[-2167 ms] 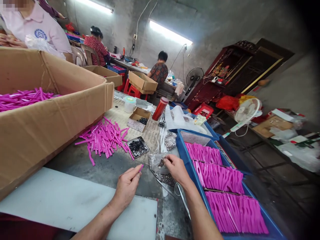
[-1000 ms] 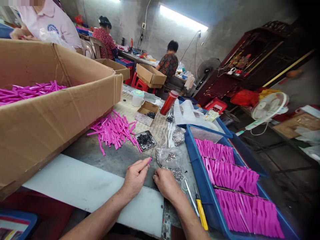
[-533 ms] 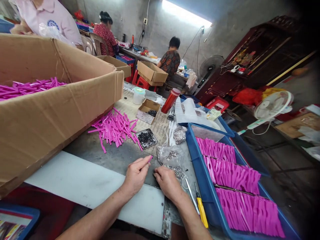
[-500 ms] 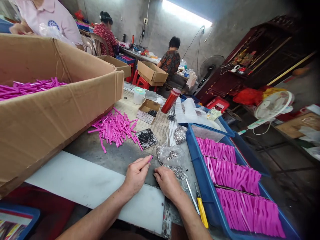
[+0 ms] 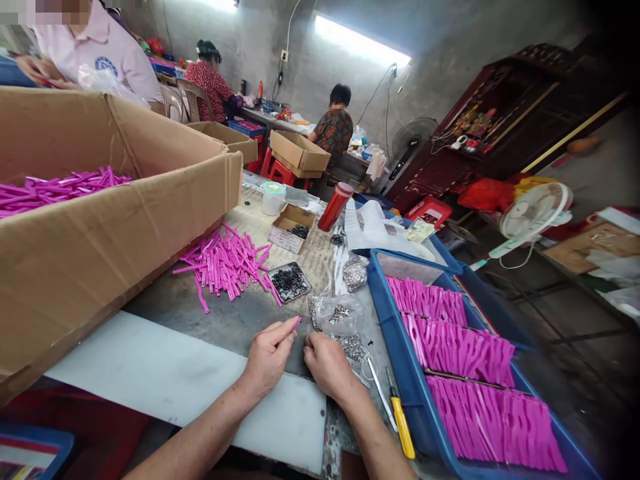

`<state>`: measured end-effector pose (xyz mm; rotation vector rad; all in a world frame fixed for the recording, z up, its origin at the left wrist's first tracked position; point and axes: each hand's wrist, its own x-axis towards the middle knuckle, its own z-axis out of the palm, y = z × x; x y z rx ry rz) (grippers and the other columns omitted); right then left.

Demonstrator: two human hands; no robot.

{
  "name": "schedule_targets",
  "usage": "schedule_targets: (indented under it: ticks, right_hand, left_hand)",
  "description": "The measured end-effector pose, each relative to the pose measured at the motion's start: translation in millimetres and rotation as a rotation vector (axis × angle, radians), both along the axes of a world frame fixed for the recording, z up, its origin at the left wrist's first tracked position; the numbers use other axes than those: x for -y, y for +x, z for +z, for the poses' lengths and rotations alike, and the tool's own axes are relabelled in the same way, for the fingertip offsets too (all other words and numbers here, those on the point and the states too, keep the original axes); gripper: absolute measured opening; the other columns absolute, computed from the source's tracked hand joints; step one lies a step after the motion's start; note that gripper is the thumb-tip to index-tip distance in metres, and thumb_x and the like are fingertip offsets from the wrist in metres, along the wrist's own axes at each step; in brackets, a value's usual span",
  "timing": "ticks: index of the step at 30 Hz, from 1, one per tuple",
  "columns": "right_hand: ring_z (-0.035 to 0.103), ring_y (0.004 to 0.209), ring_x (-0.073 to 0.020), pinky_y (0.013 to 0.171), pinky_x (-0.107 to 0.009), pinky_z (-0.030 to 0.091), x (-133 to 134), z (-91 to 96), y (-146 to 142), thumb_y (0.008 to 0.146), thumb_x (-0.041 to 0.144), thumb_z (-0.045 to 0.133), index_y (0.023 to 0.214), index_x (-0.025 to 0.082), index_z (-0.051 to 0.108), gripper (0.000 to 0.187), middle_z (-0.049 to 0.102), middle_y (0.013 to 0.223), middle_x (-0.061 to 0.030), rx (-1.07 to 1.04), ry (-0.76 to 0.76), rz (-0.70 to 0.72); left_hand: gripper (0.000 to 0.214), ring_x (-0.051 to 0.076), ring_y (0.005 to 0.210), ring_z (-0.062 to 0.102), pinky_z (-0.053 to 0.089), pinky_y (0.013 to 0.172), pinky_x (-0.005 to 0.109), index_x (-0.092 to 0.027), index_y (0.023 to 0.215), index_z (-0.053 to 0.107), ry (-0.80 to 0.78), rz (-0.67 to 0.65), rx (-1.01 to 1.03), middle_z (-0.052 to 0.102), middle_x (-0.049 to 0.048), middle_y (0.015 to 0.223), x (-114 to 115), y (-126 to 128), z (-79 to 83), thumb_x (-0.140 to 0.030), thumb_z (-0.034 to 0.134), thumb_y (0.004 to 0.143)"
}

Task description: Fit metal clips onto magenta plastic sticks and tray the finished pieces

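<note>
Pinched in my left hand (image 5: 270, 353) is a magenta plastic strip (image 5: 297, 323), its tip poking out past the fingers. My right hand (image 5: 327, 363) is closed in a loose fist just to the right, apart from the left; whatever it grips is hidden. Beyond the hands lie a heap of magenta strips (image 5: 227, 260) and a small tray of black parts (image 5: 289, 281). Small metal pieces in a clear bag (image 5: 337, 312) lie close to my right hand. Tweezers (image 5: 383, 393) and a yellow-handled screwdriver (image 5: 403, 427) rest beside my right forearm.
A big cardboard box (image 5: 125, 220) of strips fills the left. On the right, a blue bin (image 5: 400, 353) holds rows of magenta pieces. A red flask (image 5: 335, 207), a small carton (image 5: 287, 233) and a lidded tub (image 5: 273, 199) stand further back. Several people sit beyond.
The view has tilted slightly, so the scene sits a little lower and to the left. My right hand has curled in more tightly; the left still holds the strip.
</note>
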<state>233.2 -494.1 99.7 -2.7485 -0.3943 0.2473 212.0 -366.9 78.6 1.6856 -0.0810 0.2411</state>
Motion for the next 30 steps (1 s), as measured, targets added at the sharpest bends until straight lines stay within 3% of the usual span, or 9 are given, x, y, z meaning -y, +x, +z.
schedule_targets:
  ticks: [2,7,11,14,19,30]
  right_hand:
    - [0.049,0.062,-0.0151,0.057,-0.024,0.034,0.5,-2.2,-1.1,0.070,0.016,0.042,0.061,0.016,0.051,0.012,0.053,0.061,-0.0025,0.011,0.282,-0.104]
    - [0.035,0.045,-0.0084,0.043,-0.021,0.027,-4.6,-6.7,-6.8,0.064,0.029,0.053,0.067,0.016,0.049,0.013,0.042,0.052,0.0048,-0.144,1.181,-0.374]
    - [0.028,0.039,-0.0044,0.040,-0.018,0.020,-12.4,-2.6,-13.5,0.059,0.027,0.062,0.065,0.015,0.050,0.017,0.042,0.048,0.0063,-0.281,1.588,-0.475]
    - [0.028,0.039,-0.0034,0.040,-0.017,0.020,-16.3,2.7,-17.5,0.060,0.025,0.064,0.063,0.014,0.051,0.017,0.045,0.048,0.0048,-0.329,1.727,-0.462]
    - [0.028,0.040,-0.0030,0.040,-0.016,0.019,-18.7,6.4,-21.4,0.062,0.023,0.064,0.062,0.014,0.052,0.015,0.044,0.047,0.0050,-0.368,1.826,-0.410]
    - [0.028,0.041,-0.0034,0.040,-0.016,0.020,-18.5,2.4,-24.0,0.061,0.027,0.065,0.064,0.014,0.053,0.017,0.041,0.048,0.0059,-0.315,1.800,-0.396]
  left_hand:
    - [0.031,0.009,0.051,0.046,0.041,0.047,0.019,-0.015,0.102,0.060,-0.009,-0.011,0.001,0.053,0.0021,0.069,0.1,-0.6,0.5,-0.020,0.044,0.076]
    - [0.029,0.009,0.052,0.045,0.040,0.046,0.019,-0.015,0.100,0.061,-0.042,-0.042,0.011,0.051,0.0021,0.067,3.6,-4.6,2.4,-0.020,0.045,0.076]
    - [0.029,0.010,0.054,0.046,0.040,0.048,0.019,-0.016,0.102,0.060,-0.061,-0.076,0.026,0.051,0.0017,0.067,6.6,-9.8,10.2,-0.020,0.046,0.077]
    - [0.028,0.010,0.054,0.047,0.042,0.050,0.020,-0.016,0.099,0.061,-0.068,-0.087,0.054,0.052,0.0019,0.066,7.5,-13.8,19.9,-0.020,0.046,0.076]
    - [0.027,0.012,0.056,0.050,0.043,0.053,0.021,-0.015,0.097,0.063,-0.038,-0.087,0.102,0.053,0.0021,0.064,8.6,-19.2,30.7,-0.020,0.045,0.077]
    - [0.027,0.013,0.060,0.052,0.044,0.057,0.022,-0.016,0.098,0.062,0.011,-0.079,0.143,0.056,0.0030,0.065,10.4,-23.2,37.5,-0.020,0.044,0.078]
